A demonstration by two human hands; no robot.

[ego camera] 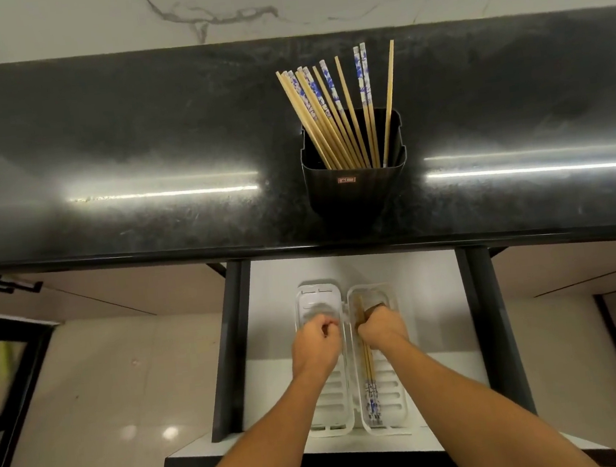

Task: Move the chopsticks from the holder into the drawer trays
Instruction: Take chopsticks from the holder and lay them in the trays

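Fingers [377,312] of my right hand [382,330] grip chopsticks [368,365] in the right tray [396,391]; my left hand [316,342] curls, contents unclear. Uneven release could scatter them.

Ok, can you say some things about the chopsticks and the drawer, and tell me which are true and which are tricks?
1. The holder is empty. False: many chopsticks stand in it.
2. The holder stands on the black counter. True.
3. The right hand grips blue-patterned chopsticks in the right tray. True.
4. The drawer holds three trays. False: only two, the left tray and the right tray, side by side.
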